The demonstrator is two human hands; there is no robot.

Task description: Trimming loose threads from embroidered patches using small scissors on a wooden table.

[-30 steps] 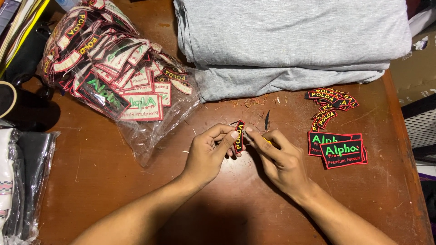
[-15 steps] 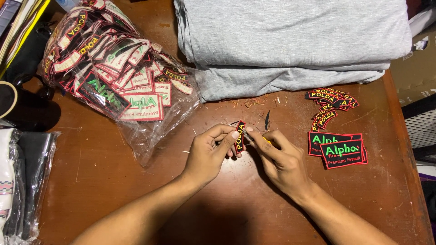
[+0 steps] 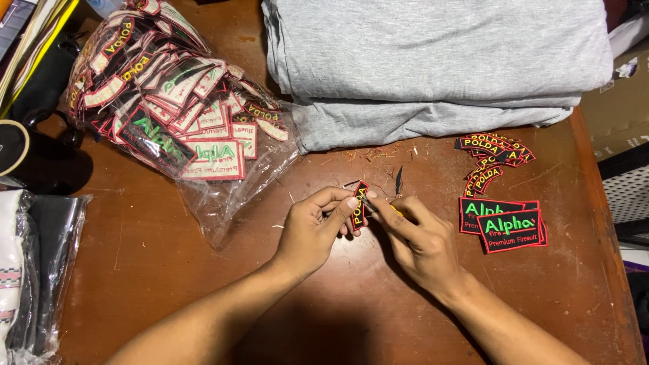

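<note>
My left hand [image 3: 314,226] pinches a small curved black patch [image 3: 359,203] with a red border and yellow letters, held upright above the brown table [image 3: 169,270]. My right hand [image 3: 416,236] meets it from the right and grips a small metal tool with a yellow handle [image 3: 394,210], its tip at the patch's edge. Both hands hover over the table's middle. A small dark blade-like piece [image 3: 399,179] lies just beyond them.
A clear plastic bag [image 3: 169,101] full of patches lies at the back left. Folded grey cloth [image 3: 433,61] is stacked at the back. Loose curved patches [image 3: 497,152] and rectangular black patches [image 3: 503,226] lie at the right. A dark cup [image 3: 27,159] and bagged cloth [image 3: 34,270] sit left.
</note>
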